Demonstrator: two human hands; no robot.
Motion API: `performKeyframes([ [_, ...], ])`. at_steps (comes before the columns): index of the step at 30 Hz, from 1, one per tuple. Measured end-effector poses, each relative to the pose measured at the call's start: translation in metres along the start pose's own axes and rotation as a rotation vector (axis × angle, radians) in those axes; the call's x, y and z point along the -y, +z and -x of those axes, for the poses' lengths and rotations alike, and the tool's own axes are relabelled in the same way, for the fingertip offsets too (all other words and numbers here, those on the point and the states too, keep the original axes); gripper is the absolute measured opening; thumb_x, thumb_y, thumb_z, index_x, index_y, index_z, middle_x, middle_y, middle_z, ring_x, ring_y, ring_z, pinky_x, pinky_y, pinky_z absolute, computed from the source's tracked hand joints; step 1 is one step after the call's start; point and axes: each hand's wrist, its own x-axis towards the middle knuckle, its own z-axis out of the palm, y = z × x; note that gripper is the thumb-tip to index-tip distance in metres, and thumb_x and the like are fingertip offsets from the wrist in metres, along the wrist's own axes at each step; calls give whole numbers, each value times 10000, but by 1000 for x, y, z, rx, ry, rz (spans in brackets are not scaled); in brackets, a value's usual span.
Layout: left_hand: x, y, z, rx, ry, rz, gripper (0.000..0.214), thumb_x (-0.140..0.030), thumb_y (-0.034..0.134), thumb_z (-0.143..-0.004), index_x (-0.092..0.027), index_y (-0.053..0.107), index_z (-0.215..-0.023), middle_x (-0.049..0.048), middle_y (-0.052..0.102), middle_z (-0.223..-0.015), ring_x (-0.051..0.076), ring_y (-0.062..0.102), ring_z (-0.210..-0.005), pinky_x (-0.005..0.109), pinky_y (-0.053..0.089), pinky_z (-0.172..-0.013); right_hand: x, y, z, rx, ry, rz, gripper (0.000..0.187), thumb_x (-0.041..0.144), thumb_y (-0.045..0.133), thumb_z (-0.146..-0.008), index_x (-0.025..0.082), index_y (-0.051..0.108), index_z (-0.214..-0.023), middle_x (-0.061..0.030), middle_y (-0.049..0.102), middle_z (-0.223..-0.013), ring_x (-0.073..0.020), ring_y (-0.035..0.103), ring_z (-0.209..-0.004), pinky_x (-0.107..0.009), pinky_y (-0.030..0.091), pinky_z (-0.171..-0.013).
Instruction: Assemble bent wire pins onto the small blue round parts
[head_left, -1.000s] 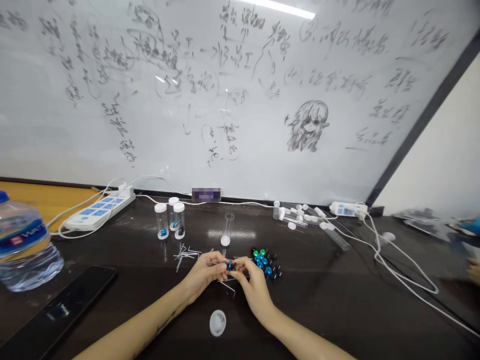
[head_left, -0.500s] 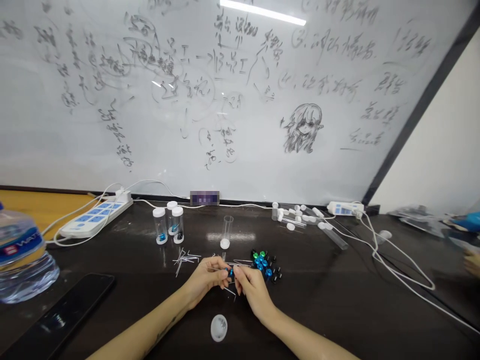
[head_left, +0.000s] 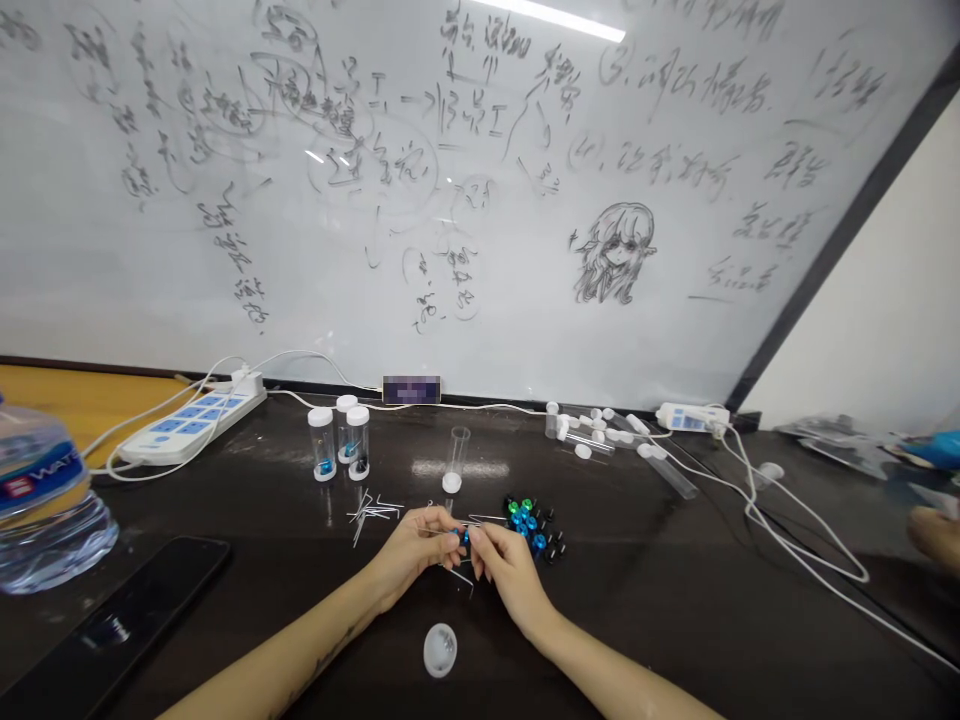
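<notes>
My left hand (head_left: 414, 552) and my right hand (head_left: 508, 570) meet over the dark table, both pinching a small blue bead (head_left: 464, 537) on a thin metal pin. A pile of blue, green and black beads (head_left: 533, 530) lies just right of my fingers. Loose metal pins (head_left: 370, 509) are scattered to the left. An open clear vial (head_left: 455, 458) stands behind my hands, and a white cap (head_left: 440, 650) lies in front of them. Three capped vials (head_left: 341, 440) stand further back left.
A water bottle (head_left: 41, 495) and a black phone (head_left: 124, 618) are at the left. A white power strip (head_left: 191, 424) sits at the back left, empty vials and caps (head_left: 607, 433) at the back right, and white cables (head_left: 787, 530) trail right. Another person's hand (head_left: 937, 532) shows at the right edge.
My hands have stayed together on the bead and pin, shifting only slightly. The view moved a little.
</notes>
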Motion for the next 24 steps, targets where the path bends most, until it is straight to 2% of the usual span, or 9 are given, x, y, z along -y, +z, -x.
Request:
performKeyframes([
  [4,0,-1,0,3,-3,6,174,-220,747,-692,-117,652,-795,46,678,-676,112,599,-574,221,442,-581,2,0,1,-17,1,-7,430,443,471,-921,158,518,-604,34,474,-552,-101,415,-512,-212,318,-504],
  [8,-1,-1,0,-6,-20,24,180,-224,747,-694,-118,662,-813,41,676,-672,105,596,-587,212,441,-600,3,1,3,-33,-2,-34,350,447,501,-906,169,517,-693,51,443,-583,-96,390,-514,-204,313,-493],
  [13,-2,-1,0,-27,-5,20,147,-211,739,-704,-125,663,-796,47,684,-704,105,596,-612,197,435,-586,3,0,2,-26,-14,-80,421,457,350,-965,166,532,-721,34,490,-604,-97,424,-498,-219,358,-526],
  [16,-1,-2,0,-24,1,-4,134,-199,724,-720,-123,663,-812,51,687,-709,106,597,-619,200,439,-595,2,-1,1,-52,-22,-107,442,454,282,-983,165,568,-808,20,508,-637,-104,439,-500,-229,365,-523],
  [20,1,-5,-1,-9,-9,1,133,-192,712,-734,-120,658,-832,56,694,-713,99,597,-601,201,438,-592,4,-2,2,-106,-43,-171,404,435,301,-985,169,598,-915,3,525,-676,-116,462,-529,-236,365,-522],
  [24,2,-5,-1,1,-14,0,140,-184,710,-735,-119,653,-844,58,696,-715,103,601,-599,209,442,-595,4,-2,2,-105,-46,-217,377,416,350,-978,164,619,-896,-3,543,-671,-123,479,-551,-241,378,-545],
])
